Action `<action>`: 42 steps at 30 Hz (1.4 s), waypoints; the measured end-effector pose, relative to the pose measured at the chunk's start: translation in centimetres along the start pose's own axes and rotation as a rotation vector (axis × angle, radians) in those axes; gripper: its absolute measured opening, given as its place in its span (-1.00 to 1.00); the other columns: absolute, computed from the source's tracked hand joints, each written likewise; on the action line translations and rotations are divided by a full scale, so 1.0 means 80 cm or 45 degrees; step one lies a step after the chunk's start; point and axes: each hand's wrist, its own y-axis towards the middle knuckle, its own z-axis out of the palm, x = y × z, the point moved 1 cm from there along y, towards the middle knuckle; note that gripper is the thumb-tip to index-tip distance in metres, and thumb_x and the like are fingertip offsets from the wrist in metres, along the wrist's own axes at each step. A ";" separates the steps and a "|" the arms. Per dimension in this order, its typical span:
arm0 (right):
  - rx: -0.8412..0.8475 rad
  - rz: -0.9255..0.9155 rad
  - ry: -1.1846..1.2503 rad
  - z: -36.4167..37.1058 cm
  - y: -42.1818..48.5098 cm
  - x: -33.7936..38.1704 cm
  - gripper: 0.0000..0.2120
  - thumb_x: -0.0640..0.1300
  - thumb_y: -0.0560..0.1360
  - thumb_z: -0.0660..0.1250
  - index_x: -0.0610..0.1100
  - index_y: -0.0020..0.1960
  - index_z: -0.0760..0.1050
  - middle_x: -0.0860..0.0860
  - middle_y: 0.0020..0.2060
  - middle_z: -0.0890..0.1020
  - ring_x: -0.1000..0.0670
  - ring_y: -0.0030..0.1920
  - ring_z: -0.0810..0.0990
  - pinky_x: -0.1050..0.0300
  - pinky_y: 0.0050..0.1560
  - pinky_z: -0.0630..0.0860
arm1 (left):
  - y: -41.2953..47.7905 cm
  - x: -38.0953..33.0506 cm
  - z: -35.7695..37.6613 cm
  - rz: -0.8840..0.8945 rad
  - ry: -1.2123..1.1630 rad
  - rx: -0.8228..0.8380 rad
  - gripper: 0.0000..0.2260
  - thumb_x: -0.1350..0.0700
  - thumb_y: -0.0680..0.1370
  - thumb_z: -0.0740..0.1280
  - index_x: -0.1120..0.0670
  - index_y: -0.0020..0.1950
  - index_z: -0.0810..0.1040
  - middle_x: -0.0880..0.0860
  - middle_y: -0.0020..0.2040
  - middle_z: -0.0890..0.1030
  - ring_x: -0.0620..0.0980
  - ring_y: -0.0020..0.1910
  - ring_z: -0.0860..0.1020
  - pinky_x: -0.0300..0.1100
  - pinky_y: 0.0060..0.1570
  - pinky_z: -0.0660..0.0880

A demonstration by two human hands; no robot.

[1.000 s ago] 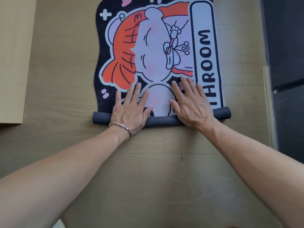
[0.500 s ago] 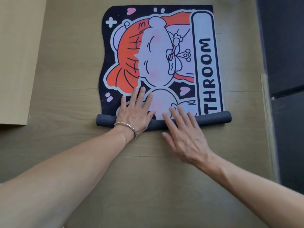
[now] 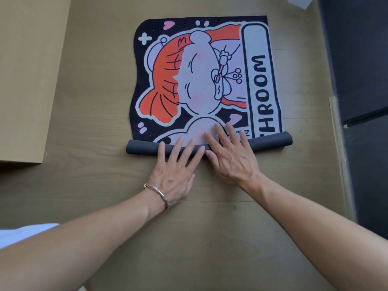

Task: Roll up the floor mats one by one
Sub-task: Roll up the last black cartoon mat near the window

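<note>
A cartoon floor mat (image 3: pixel 201 80) with an orange-haired figure and lettering lies flat on the wooden floor. Its near end is wound into a dark grey roll (image 3: pixel 142 148) running left to right. My left hand (image 3: pixel 174 173), with a silver bracelet at the wrist, lies flat, palm on the floor and fingertips on the roll. My right hand (image 3: pixel 228 154) presses flat across the roll, its fingers spread and reaching onto the printed side. Neither hand holds anything.
A tan cardboard sheet (image 3: pixel 27 80) lies at the left. Dark furniture (image 3: pixel 361 80) stands along the right edge, with a pale strip beside it. Bare wooden floor (image 3: pixel 199 238) lies between me and the roll.
My left hand has slid back toward me, off the roll's top. My right hand, pulled back half a second ago, has moved forward over the roll again. The roll has barely shifted.
</note>
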 end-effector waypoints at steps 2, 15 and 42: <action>0.040 -0.022 -0.035 -0.005 0.007 -0.001 -0.34 0.24 0.53 -0.30 0.02 0.54 0.09 -0.10 0.53 0.12 -0.21 0.52 0.05 -0.23 0.45 -0.01 | 0.006 -0.001 -0.002 -0.040 0.022 0.070 -0.31 -0.13 0.47 0.21 0.08 0.51 0.03 0.15 0.49 0.25 0.23 0.44 0.23 0.35 0.27 0.19; -0.137 -0.032 -0.203 -0.012 -0.013 -0.078 -0.45 0.29 0.53 -0.10 0.02 0.30 0.39 -0.11 -0.04 0.51 -0.14 -0.08 0.47 -0.08 -0.02 0.39 | 0.034 0.095 -0.001 0.179 0.065 -0.076 -0.55 -0.15 0.55 -0.06 -0.15 0.45 0.14 0.14 -0.02 0.50 0.13 -0.14 0.47 -0.03 -0.33 0.42; -0.058 -0.138 -0.078 0.035 -0.132 -0.029 -0.50 0.25 0.51 -0.01 0.01 0.28 0.42 -0.08 -0.18 0.54 -0.09 -0.28 0.49 -0.02 -0.31 0.42 | -0.082 0.048 0.033 0.307 0.044 -0.283 -0.58 -0.05 0.53 0.03 -0.10 0.40 0.26 0.14 -0.29 0.44 0.08 -0.40 0.39 -0.12 -0.40 0.18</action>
